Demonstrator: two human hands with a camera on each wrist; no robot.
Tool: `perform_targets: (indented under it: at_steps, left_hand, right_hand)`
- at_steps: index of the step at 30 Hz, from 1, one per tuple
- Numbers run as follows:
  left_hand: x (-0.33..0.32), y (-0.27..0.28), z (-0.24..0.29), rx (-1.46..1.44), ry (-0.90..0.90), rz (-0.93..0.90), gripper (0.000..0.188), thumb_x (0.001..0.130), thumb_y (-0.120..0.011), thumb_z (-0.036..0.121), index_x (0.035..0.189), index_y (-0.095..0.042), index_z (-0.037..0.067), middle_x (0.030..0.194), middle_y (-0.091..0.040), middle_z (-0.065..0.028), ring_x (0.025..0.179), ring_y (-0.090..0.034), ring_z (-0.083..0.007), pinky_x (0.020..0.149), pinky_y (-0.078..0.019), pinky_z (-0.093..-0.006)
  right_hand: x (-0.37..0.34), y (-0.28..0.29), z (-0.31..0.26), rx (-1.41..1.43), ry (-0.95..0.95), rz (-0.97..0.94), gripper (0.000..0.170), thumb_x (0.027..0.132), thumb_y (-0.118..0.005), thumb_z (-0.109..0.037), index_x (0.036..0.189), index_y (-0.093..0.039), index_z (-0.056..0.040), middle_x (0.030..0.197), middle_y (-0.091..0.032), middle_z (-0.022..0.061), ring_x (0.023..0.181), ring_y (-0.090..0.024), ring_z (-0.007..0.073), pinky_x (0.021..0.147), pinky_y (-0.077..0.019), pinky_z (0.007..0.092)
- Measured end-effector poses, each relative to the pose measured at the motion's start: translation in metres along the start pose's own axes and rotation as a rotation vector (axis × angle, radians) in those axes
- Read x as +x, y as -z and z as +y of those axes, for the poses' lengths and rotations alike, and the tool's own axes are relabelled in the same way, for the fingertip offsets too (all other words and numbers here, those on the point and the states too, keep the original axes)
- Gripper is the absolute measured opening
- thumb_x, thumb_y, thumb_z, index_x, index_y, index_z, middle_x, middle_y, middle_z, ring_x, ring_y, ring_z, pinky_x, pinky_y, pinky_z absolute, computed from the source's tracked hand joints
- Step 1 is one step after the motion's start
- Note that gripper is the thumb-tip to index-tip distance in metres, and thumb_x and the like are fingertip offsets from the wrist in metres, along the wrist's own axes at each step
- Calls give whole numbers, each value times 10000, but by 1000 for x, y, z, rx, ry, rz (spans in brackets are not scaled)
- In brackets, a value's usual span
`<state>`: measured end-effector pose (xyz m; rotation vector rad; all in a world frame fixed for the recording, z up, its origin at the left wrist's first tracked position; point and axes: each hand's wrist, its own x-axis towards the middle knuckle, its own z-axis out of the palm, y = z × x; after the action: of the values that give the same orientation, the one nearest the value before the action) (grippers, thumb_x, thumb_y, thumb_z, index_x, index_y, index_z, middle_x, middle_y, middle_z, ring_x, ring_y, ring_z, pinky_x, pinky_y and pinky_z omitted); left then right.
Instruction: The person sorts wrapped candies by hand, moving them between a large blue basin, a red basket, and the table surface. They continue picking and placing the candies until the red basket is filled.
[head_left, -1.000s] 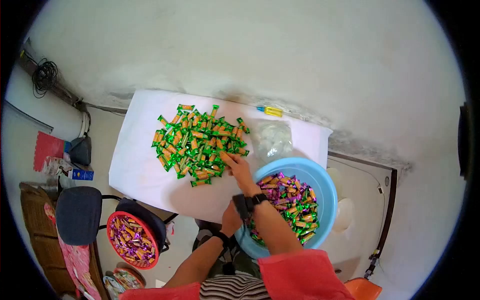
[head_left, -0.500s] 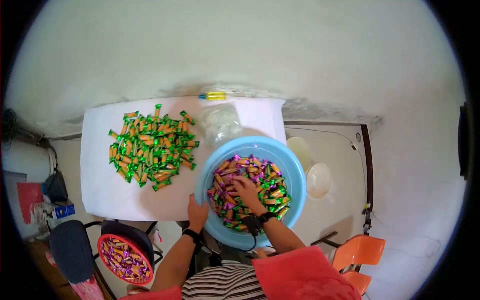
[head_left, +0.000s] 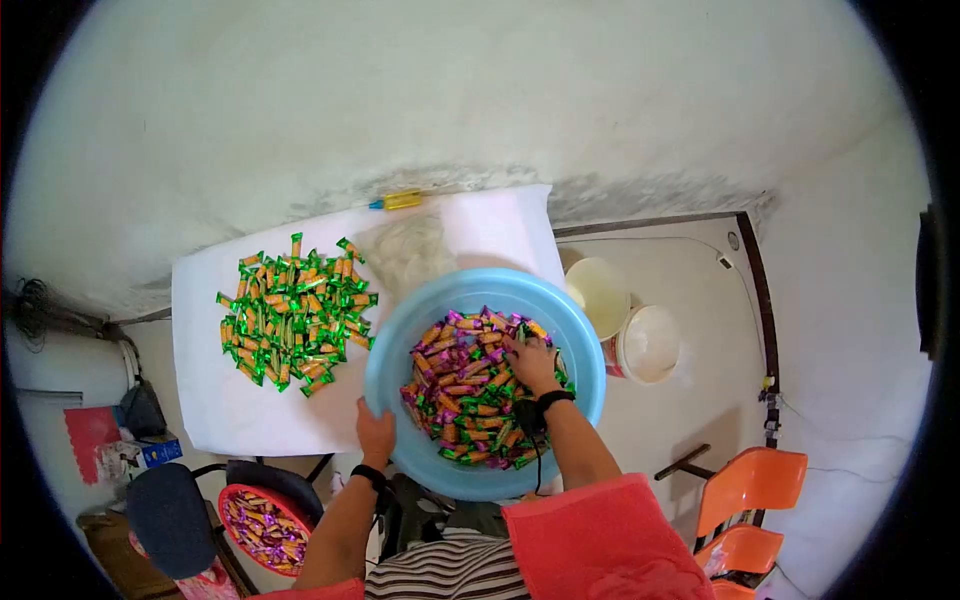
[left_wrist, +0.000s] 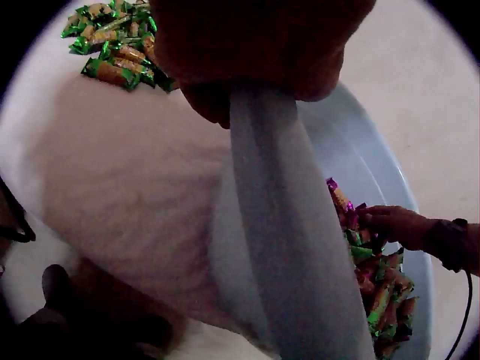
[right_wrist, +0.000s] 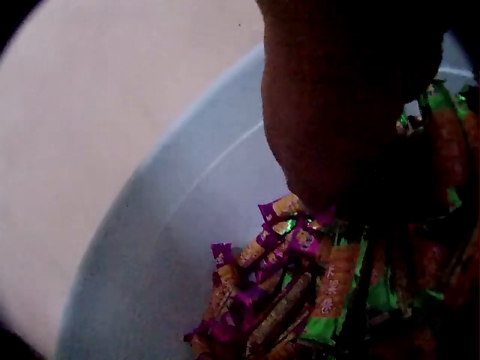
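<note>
A large light-blue basin [head_left: 585,375] overlaps the table's front right corner in the head view. It holds a mix of small wrapped snack bars [head_left: 463,385], some in purple wrappers and some in green. My left hand [head_left: 376,436] grips the basin's left rim, and in the left wrist view that rim [left_wrist: 277,195] runs down from under the fingers. My right hand [head_left: 535,366] reaches into the basin and touches the bars near the far right side. Its fingertips are hidden among the wrappers; whether they pinch a bar I cannot tell.
Green-wrapped bars [head_left: 290,315] lie in a loose pile on the white-covered table [head_left: 225,425]. A clear plastic bag [head_left: 408,255] and a yellow bottle [head_left: 402,200] are behind the basin. A red basket [head_left: 232,495] of purple bars sits on a chair at left. Pale buckets [head_left: 650,345] and orange chairs [head_left: 750,485] stand at right.
My right hand has left the green pile on the table and come into the basin, then shifted right among the bars. My left hand has come to the basin's left rim. The head view has turned.
</note>
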<state>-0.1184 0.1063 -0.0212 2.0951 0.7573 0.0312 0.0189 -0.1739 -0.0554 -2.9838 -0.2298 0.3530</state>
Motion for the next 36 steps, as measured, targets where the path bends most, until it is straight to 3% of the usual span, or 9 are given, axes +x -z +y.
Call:
perform_targets:
  at_steps: [9,12,21,23,24,25,27,33,36]
  left_hand:
    - [2,-2,-7,-130,10,-17,397,711,-523,133,1063,-409,-11,862,-562,-231,807,-543,-390,712,-431,-423]
    - [0,6,-2,-50,29,-57,384,711,-531,142,1048,-420,-2,857,-565,-231,812,-546,-392,704,-437,-417]
    - [6,9,-18,-205,149,-192,427,748,-540,204,1099,-410,-2,861,-570,-215,797,-540,-391,692,-439,-414]
    - [4,-50,-93,-445,90,-240,411,747,-545,182,1098,-413,14,857,-569,-189,789,-536,-375,676,-441,-395]
    - [4,-118,-183,-1245,164,-251,423,732,-570,145,1096,-402,11,874,-561,-185,793,-528,-374,664,-441,-390]
    - [1,-111,-172,-1247,170,-255,423,732,-570,145,1096,-402,11,874,-561,-185,793,-528,-374,664,-441,-390]
    - [-2,-58,-100,-162,-98,-199,402,720,-572,102,1077,-411,14,874,-552,-187,790,-521,-375,668,-438,-382]
    - [4,9,-7,-204,161,-200,389,724,-547,100,1068,-417,-29,918,-541,-240,841,-528,-392,725,-427,-419]
    - [2,-3,-11,-68,-14,-44,414,723,-547,104,1082,-404,-42,940,-531,-255,849,-526,-396,744,-424,-421]
  right_hand:
    - [-18,2,-9,495,112,352,134,766,-499,24,875,-553,-29,953,-541,119,767,-548,292,694,-454,395]
    - [-29,43,-73,1270,-84,7,201,843,-454,-19,1043,-442,-36,1019,-505,115,689,-558,150,574,-457,278]
    - [39,32,-280,1394,-17,-393,316,820,-540,-112,1115,-460,-31,850,-563,42,712,-517,88,562,-410,206]
    - [56,21,-313,1484,37,-394,335,822,-535,-116,1135,-449,-30,861,-566,45,733,-523,97,585,-416,215]
    - [60,16,-323,1580,87,-384,354,824,-529,-121,1154,-439,-28,872,-569,47,754,-528,106,608,-422,223]
    - [60,11,-327,1576,79,-383,354,824,-529,-121,1154,-439,-28,872,-569,47,754,-528,106,608,-422,223]
    - [61,2,-328,1550,104,-264,338,828,-518,-116,1144,-453,-13,901,-574,57,777,-540,122,660,-431,245]
    - [4,8,-225,1273,27,-125,182,832,-506,-85,986,-543,5,865,-593,61,766,-555,127,698,-435,234]
    - [-34,-1,-144,991,70,34,211,802,-550,-99,995,-543,-14,858,-572,83,768,-570,171,686,-453,282]
